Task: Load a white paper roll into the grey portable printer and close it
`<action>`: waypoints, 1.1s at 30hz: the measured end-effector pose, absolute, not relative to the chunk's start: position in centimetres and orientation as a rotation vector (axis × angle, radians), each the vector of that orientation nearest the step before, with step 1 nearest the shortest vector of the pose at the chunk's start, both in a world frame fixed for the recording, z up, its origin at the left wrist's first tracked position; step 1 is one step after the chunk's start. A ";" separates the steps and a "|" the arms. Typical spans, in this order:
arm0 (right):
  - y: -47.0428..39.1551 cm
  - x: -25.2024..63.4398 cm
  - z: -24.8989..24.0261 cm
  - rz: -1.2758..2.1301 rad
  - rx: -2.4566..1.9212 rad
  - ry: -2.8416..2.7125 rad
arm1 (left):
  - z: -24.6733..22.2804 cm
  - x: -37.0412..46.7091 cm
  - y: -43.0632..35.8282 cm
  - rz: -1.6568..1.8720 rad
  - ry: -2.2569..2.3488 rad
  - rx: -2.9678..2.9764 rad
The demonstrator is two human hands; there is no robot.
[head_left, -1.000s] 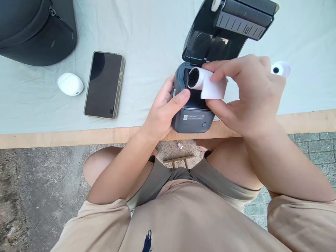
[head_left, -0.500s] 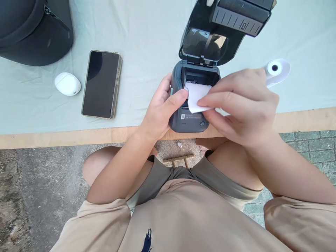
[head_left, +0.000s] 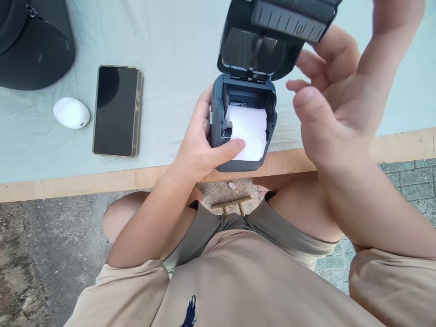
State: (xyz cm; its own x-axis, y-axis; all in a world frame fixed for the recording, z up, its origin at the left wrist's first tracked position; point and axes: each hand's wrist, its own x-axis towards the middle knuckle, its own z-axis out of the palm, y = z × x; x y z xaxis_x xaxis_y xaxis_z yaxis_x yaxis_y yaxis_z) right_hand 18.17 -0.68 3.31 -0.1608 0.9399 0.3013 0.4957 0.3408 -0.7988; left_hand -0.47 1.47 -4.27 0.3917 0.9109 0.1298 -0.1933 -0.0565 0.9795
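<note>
A dark grey label printer [head_left: 247,167] rests at the table's front edge, its black lid [head_left: 252,50] raised. White paper [head_left: 252,131] lies over the inside and front of the printer body. My left hand [head_left: 207,145] grips the printer from its left side, with the thumb pressing on the paper. My right hand [head_left: 344,86] is to the right of the lid, fingers spread and some partly behind the lid's upper right corner. Whether those fingers touch the lid is unclear.
A black phone [head_left: 116,111] lies left of the printer. Beside it is a white rounded case [head_left: 71,112]. A black zippered bag [head_left: 37,50] stands at the back left. The table's wooden edge [head_left: 85,181] runs above my legs.
My right hand has let go of the paper and moved up to the lid. The paper now lies flatter over the printer's front, under my left thumb. The view has shifted slightly.
</note>
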 end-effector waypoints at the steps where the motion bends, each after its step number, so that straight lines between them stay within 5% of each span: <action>1: -0.6 18.1 3.1 0.627 -1.248 -1.760 | -4.3 -0.5 1.4 1.043 0.735 1.322; 10: 0.0 19.0 0.9 0.551 -1.067 -1.970 | -3.8 -0.7 1.1 1.056 0.777 1.217; 20: -0.3 18.6 0.5 1.299 -0.995 -1.803 | -1.8 0.2 -0.1 1.079 0.759 1.039; 33: -0.5 18.5 0.4 1.111 -1.145 -1.820 | -1.9 0.2 0.1 1.048 0.652 0.922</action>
State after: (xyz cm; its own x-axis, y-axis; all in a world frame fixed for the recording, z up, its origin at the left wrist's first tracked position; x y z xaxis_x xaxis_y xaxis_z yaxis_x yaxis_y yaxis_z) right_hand 18.55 -0.54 0.37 -0.3590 0.9261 0.1165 0.3193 0.2392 -0.9170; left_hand 0.22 0.09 -1.87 0.3774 0.9256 -0.0280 -0.4342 0.2036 0.8775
